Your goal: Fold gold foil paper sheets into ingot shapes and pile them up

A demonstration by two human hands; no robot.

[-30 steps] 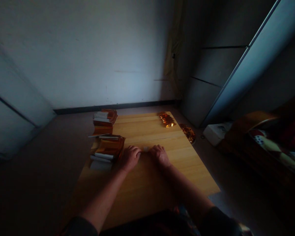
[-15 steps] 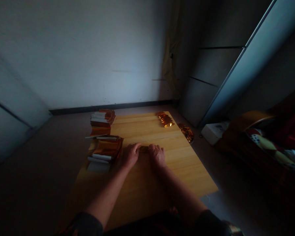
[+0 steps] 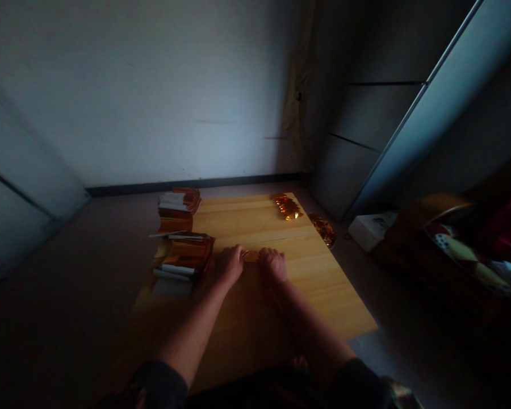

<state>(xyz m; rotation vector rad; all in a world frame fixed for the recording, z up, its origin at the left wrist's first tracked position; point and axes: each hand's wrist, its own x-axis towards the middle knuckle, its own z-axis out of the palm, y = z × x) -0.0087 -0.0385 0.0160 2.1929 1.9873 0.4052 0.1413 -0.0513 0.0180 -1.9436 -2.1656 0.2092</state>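
The left hand [image 3: 229,264] and right hand [image 3: 273,265] curl low, fingers pinching both ends of a small gold paper [image 3: 251,256], holding it flat on the bench [image 3: 310,272].

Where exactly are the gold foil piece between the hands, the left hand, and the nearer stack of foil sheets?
Gold foil piece [image 3: 251,256]: head view, middle of the piece.
Left hand [image 3: 229,264]: head view, back of the hand.
Nearer foil stack [image 3: 188,255]: head view, orange top of the stack.

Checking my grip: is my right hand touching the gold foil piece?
Touching: the head view shows the right hand against the right end of the gold foil piece.
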